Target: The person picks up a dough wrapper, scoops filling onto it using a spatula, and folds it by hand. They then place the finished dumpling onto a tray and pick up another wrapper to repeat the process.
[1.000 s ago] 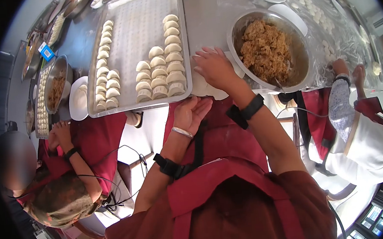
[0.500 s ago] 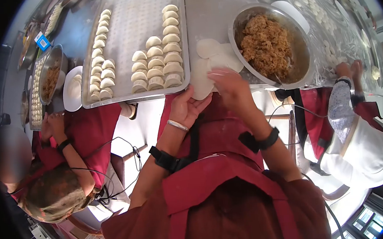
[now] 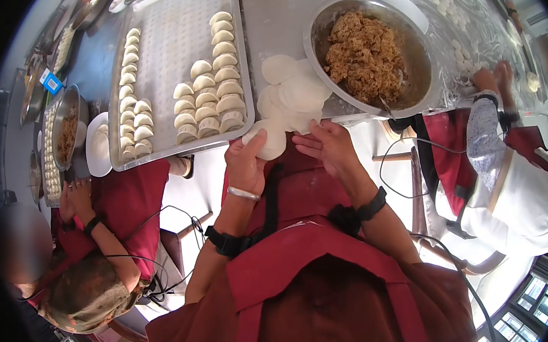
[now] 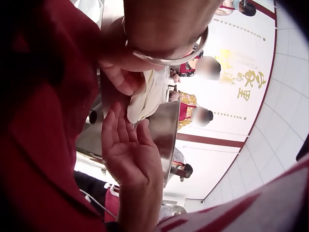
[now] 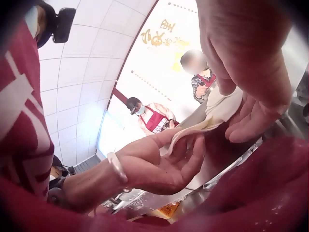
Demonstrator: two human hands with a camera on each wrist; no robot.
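My left hand (image 3: 245, 165) pinches a round white dumpling wrapper (image 3: 273, 142) at the table's front edge, thumb on top and fingers beneath. In the right wrist view, that wrapper (image 5: 190, 129) droops between the two hands. My right hand (image 3: 336, 147) has its thumb and fingertips around the edge of the wrappers from the other side; its palm shows in the left wrist view. Several more wrappers (image 3: 296, 91) lie overlapping on the table just beyond the hands. Left of them is a metal tray (image 3: 169, 50) with rows of folded dumplings (image 3: 226, 74).
A steel bowl (image 3: 426, 86) of brown filling (image 3: 364, 49) stands right of the wrappers, with a utensil handle at its near rim. White plates (image 3: 403, 6) lie behind it. People work on both sides; on the left stand another filling bowl (image 3: 75, 97) and a plate (image 3: 98, 150).
My right hand has drawn back from over the wrappers to the table edge beside my left hand. The left thumb has come down onto a wrapper, now pulled out over the edge.
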